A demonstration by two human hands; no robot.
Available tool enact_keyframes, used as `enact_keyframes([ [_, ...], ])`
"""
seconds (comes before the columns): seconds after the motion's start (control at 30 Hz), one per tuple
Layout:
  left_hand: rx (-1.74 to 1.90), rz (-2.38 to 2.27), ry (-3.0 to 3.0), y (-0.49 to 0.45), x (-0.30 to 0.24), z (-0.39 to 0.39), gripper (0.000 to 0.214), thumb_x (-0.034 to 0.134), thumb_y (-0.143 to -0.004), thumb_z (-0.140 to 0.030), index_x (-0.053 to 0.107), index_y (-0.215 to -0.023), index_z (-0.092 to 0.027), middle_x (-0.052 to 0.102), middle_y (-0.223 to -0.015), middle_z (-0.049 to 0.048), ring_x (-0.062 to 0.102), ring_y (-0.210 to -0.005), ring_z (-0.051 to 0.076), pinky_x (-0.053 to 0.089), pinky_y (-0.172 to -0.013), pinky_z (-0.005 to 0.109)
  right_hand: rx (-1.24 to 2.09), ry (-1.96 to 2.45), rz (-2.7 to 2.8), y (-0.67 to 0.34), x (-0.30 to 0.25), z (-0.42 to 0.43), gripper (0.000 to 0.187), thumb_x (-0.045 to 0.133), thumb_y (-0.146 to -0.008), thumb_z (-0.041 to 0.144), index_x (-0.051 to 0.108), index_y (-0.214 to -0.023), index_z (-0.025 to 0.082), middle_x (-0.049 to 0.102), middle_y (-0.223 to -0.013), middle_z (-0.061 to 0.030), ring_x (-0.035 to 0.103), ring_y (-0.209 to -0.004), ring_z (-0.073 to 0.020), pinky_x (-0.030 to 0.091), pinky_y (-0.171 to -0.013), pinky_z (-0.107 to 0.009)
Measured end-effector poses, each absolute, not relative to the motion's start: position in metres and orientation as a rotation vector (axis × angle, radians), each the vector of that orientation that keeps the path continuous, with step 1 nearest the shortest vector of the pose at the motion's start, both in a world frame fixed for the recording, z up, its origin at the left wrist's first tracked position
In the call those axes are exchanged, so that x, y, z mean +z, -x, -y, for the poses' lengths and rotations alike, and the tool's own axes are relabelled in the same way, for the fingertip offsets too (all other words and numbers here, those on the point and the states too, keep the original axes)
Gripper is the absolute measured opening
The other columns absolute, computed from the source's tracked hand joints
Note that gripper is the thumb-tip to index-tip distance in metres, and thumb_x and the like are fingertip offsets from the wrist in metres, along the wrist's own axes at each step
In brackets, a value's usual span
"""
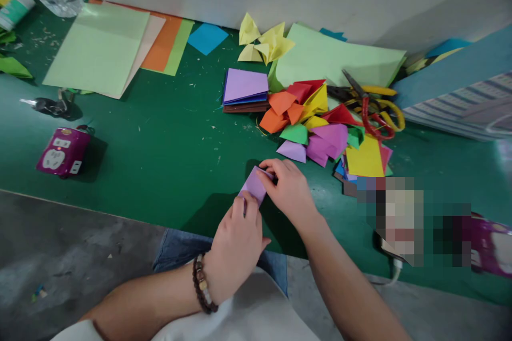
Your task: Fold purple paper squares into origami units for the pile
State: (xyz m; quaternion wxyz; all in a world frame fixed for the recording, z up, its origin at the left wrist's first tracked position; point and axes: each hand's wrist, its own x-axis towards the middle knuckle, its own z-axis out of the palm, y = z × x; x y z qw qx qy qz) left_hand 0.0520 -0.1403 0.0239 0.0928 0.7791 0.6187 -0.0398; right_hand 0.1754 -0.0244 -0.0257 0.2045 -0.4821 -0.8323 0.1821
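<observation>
Two hands are working over the green counter (pixel 160 138). Left hand (pixel 236 245), wearing a bead bracelet (pixel 202 282), is pinching the lower end of the lilac paper (pixel 253 185), fingers (pixel 244 205) pressed together. Right hand (pixel 288 189) is pinching its upper end, fingers (pixel 266 169) pressed together. Paper is staying over the counter, near the folded paper pieces (pixel 308 117) and scissors (pixel 370 112) lying beyond.

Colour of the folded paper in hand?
Lilac; the folded paper shows best in the head view, between the left hand and right hand.
</observation>
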Motion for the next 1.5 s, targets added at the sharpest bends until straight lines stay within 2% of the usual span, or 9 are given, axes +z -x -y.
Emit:
enact_keyframes([
  [0.17, -0.143, -1.809, -2.325, -0.049, 0.030, 0.135, 0.063, 0.062, -0.083, -0.052, 0.056, -0.128, -0.009, 0.041, -0.145, 0.0155, 0.052, -0.105, 0.024, 0.055, -0.073, 0.030, 0.498, 1.353, 2.323, -0.175, -0.025, 0.024, 0.012, 0.052, -0.091, 0.030, 0.059, -0.086, 0.020, 0.062, -0.075, -0.0042, 0.055, -0.073, -0.0207, 0.043, -0.067, -0.033],
  [0.43, -0.161, -1.791, -2.305, -0.048, 0.028, 0.134, 0.068, 0.065, -0.082, -0.049, 0.051, -0.134, -0.008, 0.039, -0.148, 0.0166, 0.051, -0.107, 0.024, 0.054, -0.076, 0.031, 0.460, 1.347, 2.364, -0.176, -0.025, 0.024, 0.017, 0.050, -0.093, 0.031, 0.060, -0.086, 0.019, 0.064, -0.077, -0.0051, 0.055, -0.075, -0.0209, 0.042, -0.068, -0.033],
  [0.57, -0.151, -1.746, -2.292, -0.044, 0.026, 0.130, 0.068, 0.065, -0.081, -0.050, 0.051, -0.132, -0.008, 0.041, -0.146, 0.0171, 0.051, -0.106, 0.025, 0.054, -0.076, 0.031, 0.450, 1.351, 2.367, -0.175, -0.026, 0.024, 0.020, 0.048, -0.094, 0.033, 0.061, -0.087, 0.020, 0.064, -0.078, -0.0053, 0.055, -0.076, -0.0210, 0.042, -0.069, -0.033],
  [0.93, -0.039, -1.664, -2.273, -0.035, 0.028, 0.120, 0.051, 0.056, -0.089, -0.045, 0.054, -0.125, -0.009, 0.047, -0.138, 0.0177, 0.052, -0.103, 0.024, 0.048, -0.079, 0.032, 0.389, 1.278, 2.374, -0.173, -0.030, 0.022, 0.018, 0.048, -0.094, 0.031, 0.061, -0.088, 0.020, 0.065, -0.082, -0.0071, 0.056, -0.079, -0.0230, 0.044, -0.072, -0.036],
  [1.17, 0.034, -1.793, -2.305, -0.051, 0.021, 0.119, 0.046, 0.047, -0.094, -0.041, 0.057, -0.119, -0.004, 0.055, -0.127, 0.0214, 0.054, -0.100, 0.025, 0.045, -0.081, 0.035, 0.358, 1.110, 2.485, -0.170, -0.029, 0.004, 0.021, 0.048, -0.095, 0.032, 0.062, -0.084, 0.020, 0.064, -0.080, -0.0070, 0.056, -0.080, -0.0230, 0.045, -0.074, -0.037],
  [1.27, 0.060, -1.775, -2.342, -0.043, 0.016, 0.114, 0.038, 0.045, -0.096, -0.036, 0.058, -0.119, -0.008, 0.057, -0.125, 0.0163, 0.053, -0.099, 0.024, 0.045, -0.079, 0.035, 0.366, 1.056, 2.519, -0.170, -0.029, -0.001, 0.022, 0.048, -0.094, 0.033, 0.063, -0.084, 0.020, 0.064, -0.080, -0.0070, 0.056, -0.081, -0.0233, 0.046, -0.075, -0.037],
  [1.37, 0.060, -1.690, -2.451, -0.030, 0.010, 0.109, 0.025, 0.046, -0.095, -0.023, 0.062, -0.111, -0.014, 0.062, -0.113, 0.0086, 0.052, -0.094, 0.022, 0.044, -0.077, 0.035, 0.383, 1.027, 2.487, -0.173, -0.028, -0.002, 0.021, 0.051, -0.093, 0.035, 0.064, -0.089, 0.019, 0.064, -0.084, -0.0079, 0.057, -0.084, -0.0237, 0.047, -0.078, -0.038],
  [1.5, 0.080, -1.687, -2.515, -0.020, 0.005, 0.106, 0.020, 0.048, -0.093, -0.016, 0.063, -0.105, -0.016, 0.062, -0.110, 0.0063, 0.051, -0.094, 0.021, 0.044, -0.075, 0.035, 0.355, 1.010, 2.419, -0.186, -0.020, 0.006, 0.018, 0.053, -0.093, 0.034, 0.065, -0.094, 0.021, 0.063, -0.093, -0.0084, 0.058, -0.092, -0.0220, 0.048, -0.080, -0.036],
])
